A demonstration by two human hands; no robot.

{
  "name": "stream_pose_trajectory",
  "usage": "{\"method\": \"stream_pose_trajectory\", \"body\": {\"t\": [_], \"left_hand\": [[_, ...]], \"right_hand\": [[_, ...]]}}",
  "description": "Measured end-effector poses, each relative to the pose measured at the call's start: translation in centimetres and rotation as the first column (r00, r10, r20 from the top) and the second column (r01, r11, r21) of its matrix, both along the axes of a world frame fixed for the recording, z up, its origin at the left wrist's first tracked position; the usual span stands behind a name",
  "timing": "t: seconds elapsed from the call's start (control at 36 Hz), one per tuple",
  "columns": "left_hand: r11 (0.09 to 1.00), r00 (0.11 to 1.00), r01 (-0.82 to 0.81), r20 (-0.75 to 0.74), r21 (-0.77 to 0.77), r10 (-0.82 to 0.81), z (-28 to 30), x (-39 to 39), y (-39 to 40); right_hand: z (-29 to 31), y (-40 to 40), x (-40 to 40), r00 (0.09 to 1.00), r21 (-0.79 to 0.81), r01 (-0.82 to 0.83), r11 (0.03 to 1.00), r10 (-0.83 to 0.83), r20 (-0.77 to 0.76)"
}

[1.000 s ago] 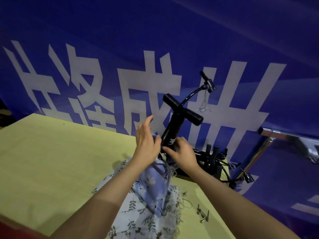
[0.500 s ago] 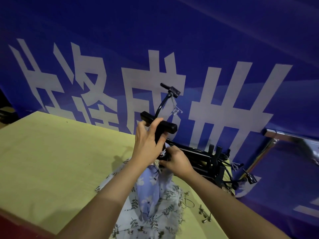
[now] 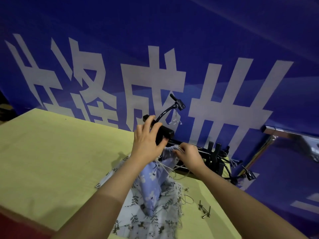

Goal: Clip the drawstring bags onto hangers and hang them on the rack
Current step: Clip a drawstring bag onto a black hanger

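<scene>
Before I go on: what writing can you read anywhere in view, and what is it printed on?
"成": large pale character on the blue banner behind the table, readable.
The other large characters on the banner, left and right of it, are cut off by the table edge or skewed; I cannot read them reliably.
Pale bars at the banner's lower right: fragments only, unreadable.
No print visible on the hangers or bags.

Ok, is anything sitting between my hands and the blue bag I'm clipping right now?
Nothing visible does. Your left hand grips the black hanger right above the blue floral bag, and your right hand already pinches the bag's gathered top by its drawstrings.
</scene>
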State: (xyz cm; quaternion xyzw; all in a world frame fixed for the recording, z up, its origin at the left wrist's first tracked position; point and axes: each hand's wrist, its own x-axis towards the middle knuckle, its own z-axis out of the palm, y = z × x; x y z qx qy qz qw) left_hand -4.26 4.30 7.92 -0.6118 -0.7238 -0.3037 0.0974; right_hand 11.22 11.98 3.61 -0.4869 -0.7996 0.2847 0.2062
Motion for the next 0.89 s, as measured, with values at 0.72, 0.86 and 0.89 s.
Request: {"method": "stream_pose_trajectory", "body": {"t": [0.72, 0.86, 0.89], "left_hand": [[0.991, 0.899, 0.053, -0.438, 0.121, 0.005, 1.6, 1.0, 1.6], [0.996, 0.865, -0.049, -0.496, 0.081, 0.082, 2.1, 0.8, 1.8], [0.993, 0.86, -0.092, -0.496, 0.076, 0.117, 2.2, 0.8, 1.9]], "right_hand": [[7.5, 1.1, 3.5, 0.935, 0.156, 0.127, 0.98, -0.066, -0.348], [9.4, 1.2, 2.7, 0.798, -0.142, 0.178, 0.974, -0.227, -0.559], [9.8, 1.2, 2.5, 0.775, -0.185, 0.162, 0.969, -0.241, -0.584]]}}
